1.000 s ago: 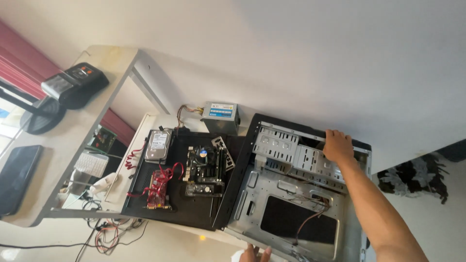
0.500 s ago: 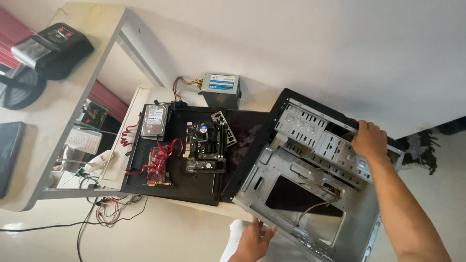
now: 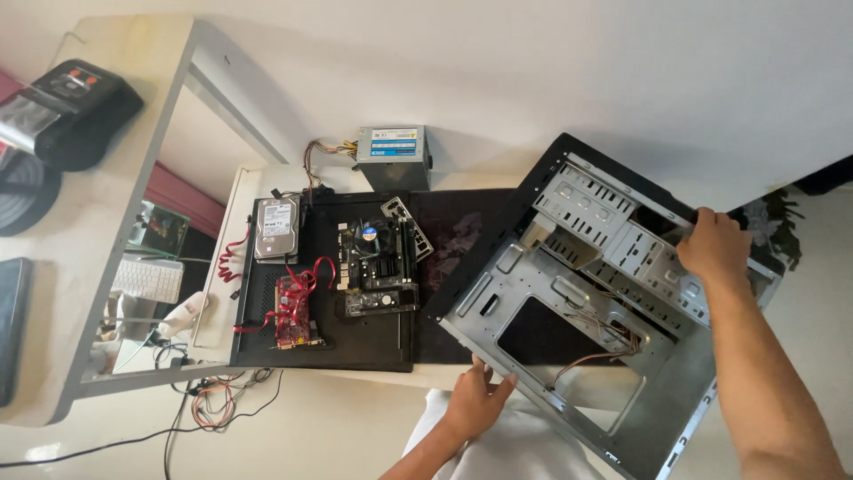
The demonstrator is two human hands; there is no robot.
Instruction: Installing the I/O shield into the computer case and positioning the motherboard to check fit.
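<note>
An open metal computer case (image 3: 577, 302) lies on its side, tilted, half over the table's front edge. My right hand (image 3: 715, 247) grips its far top rim near the drive bays. My left hand (image 3: 475, 400) holds the near lower edge of the case. Loose red and white wires (image 3: 600, 333) hang inside the case. To the left, on a black panel (image 3: 373, 347), lie a motherboard (image 3: 378, 262), a hard drive (image 3: 276, 228) and a red expansion card (image 3: 291, 307) with red cables.
A grey power supply (image 3: 391, 153) with a wire bundle stands against the wall behind the panel. A white desk (image 3: 107, 222) at left carries a black device (image 3: 67, 107); a keyboard (image 3: 147, 278) sits on its lower shelf. Cables (image 3: 213, 404) trail on the floor.
The case has swung and slid to the right and towards me, away from the motherboard. My right hand moved right with its rim; my left hand came up onto the near edge.
</note>
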